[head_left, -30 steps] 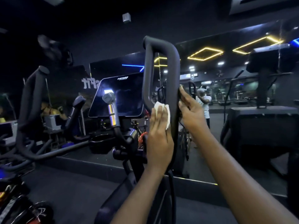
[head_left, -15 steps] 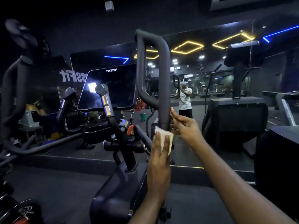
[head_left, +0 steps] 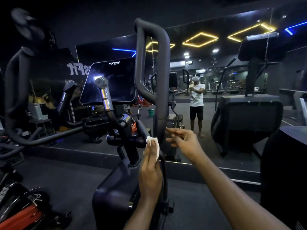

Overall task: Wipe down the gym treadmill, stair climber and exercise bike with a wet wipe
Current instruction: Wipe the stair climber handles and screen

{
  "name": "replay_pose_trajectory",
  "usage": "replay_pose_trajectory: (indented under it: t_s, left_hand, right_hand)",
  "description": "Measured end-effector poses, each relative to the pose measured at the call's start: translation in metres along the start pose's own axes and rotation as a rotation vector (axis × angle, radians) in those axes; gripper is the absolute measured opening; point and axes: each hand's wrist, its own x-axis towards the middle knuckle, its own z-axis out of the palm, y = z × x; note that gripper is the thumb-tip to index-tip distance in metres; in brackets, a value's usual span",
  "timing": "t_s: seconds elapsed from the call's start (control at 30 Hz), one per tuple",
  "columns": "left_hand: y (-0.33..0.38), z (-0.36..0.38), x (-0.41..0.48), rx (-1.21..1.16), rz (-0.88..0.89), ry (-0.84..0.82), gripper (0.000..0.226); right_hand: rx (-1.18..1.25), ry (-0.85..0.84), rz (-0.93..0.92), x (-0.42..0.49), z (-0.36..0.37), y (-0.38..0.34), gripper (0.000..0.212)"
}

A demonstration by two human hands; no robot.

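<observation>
Before a mirrored gym wall, the left grip (head_left: pixel 150 168), fingers straight and together, presses a white wet wipe (head_left: pixel 152 139) flat against the lower stem of a cardio machine's looped black handlebar (head_left: pixel 163 72), which rises directly above it. The right grip (head_left: pixel 184 143), just right of the stem, is loosely spread and holds nothing (whether its forefinger touches the bar cannot be told). Up and left of the left grip sits a dark console screen (head_left: pixel 114 80). Beyond the right grip, the mirror (head_left: pixel 216 103) reflects the person (head_left: pixel 196 97).
</observation>
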Motion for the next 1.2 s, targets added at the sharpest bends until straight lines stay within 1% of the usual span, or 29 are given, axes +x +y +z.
replay_pose_trajectory:
  t_s: [0.03, 0.1, 0.13, 0.2, 0.27, 0.37, 0.43, 0.5, 0.57, 0.63, 0.7, 0.73, 0.8, 0.83, 0.9, 0.93, 1.0, 1.07, 1.1, 1.13, 1.2]
  left_hand:
    - [-0.001, -0.005, 0.002, 0.053, 0.009, 0.039, 0.054]
    - [0.003, -0.017, 0.01, 0.096, 0.042, 0.107, 0.037]
    - [0.008, -0.023, 0.014, 0.08, 0.067, 0.078, 0.031]
    - [0.019, -0.036, 0.025, 0.016, 0.089, -0.072, 0.025]
    - [0.028, -0.043, 0.036, -0.029, 0.085, -0.173, 0.019]
    - [0.037, -0.048, 0.05, -0.027, 0.093, -0.241, 0.014]
    - [0.042, -0.05, 0.054, -0.016, 0.096, -0.318, 0.012]
    - [0.043, -0.054, 0.057, 0.02, 0.119, -0.345, 0.011]
    - [0.046, -0.06, 0.066, 0.048, 0.152, -0.273, 0.017]
    - [0.052, -0.066, 0.082, 0.074, 0.168, -0.141, 0.023]
    - [0.06, -0.068, 0.105, 0.137, 0.194, -0.027, 0.024]
    - [0.066, -0.067, 0.117, 0.162, 0.211, 0.004, 0.024]
    - [0.078, -0.062, 0.142, 0.192, 0.273, 0.022, 0.026]
    - [0.084, -0.057, 0.154, 0.213, 0.304, 0.008, 0.03]
    - [0.094, -0.045, 0.173, 0.268, 0.316, -0.066, 0.045]
    - [0.097, -0.038, 0.179, 0.293, 0.299, -0.114, 0.053]
    - [0.1, -0.027, 0.183, 0.319, 0.25, -0.184, 0.065]
    - [0.097, -0.019, 0.184, 0.361, 0.252, -0.155, 0.067]
    - [0.095, -0.015, 0.184, 0.371, 0.256, -0.122, 0.066]
    - [0.093, -0.015, 0.183, 0.371, 0.249, -0.097, 0.064]
    - [0.089, -0.012, 0.183, 0.369, 0.212, -0.068, 0.062]
  right_hand:
    - [0.002, 0.005, 0.003, -0.004, 0.0, 0.002, 0.039]
    - [0.028, 0.011, -0.005, -0.013, -0.002, 0.003, 0.042]
    - [0.048, 0.006, -0.017, -0.019, -0.003, 0.003, 0.045]
    - [0.126, -0.035, -0.046, -0.031, -0.006, 0.003, 0.049]
    - [0.221, -0.12, -0.053, -0.041, -0.012, 0.003, 0.051]
    - [0.259, -0.251, -0.052, -0.05, -0.016, 0.003, 0.038]
    - [0.25, -0.259, -0.045, -0.054, -0.017, 0.003, 0.026]
    - [0.24, -0.194, -0.018, -0.054, -0.015, 0.006, 0.015]
    - [0.171, -0.044, 0.03, -0.049, -0.014, 0.015, 0.008]
    - [0.059, 0.168, 0.14, -0.039, -0.012, 0.026, 0.011]
    - [0.017, 0.357, 0.281, -0.031, -0.007, 0.028, 0.018]
    - [0.011, 0.418, 0.317, -0.027, -0.004, 0.027, 0.022]
    - [0.025, 0.455, 0.278, -0.019, 0.005, 0.02, 0.027]
    - [0.048, 0.425, 0.222, -0.014, 0.011, 0.014, 0.03]
    - [0.161, 0.276, 0.081, -0.01, 0.026, -0.001, 0.036]
    - [0.246, 0.184, 0.022, -0.012, 0.034, -0.007, 0.042]
    - [0.402, 0.036, -0.044, -0.023, 0.047, -0.012, 0.06]
    - [0.428, -0.074, -0.06, -0.03, 0.051, -0.001, 0.074]
    - [0.4, -0.125, -0.039, -0.03, 0.047, 0.008, 0.077]
    - [0.368, -0.167, -0.013, -0.029, 0.043, 0.015, 0.077]
    - [0.336, -0.23, 0.029, -0.022, 0.036, 0.027, 0.069]
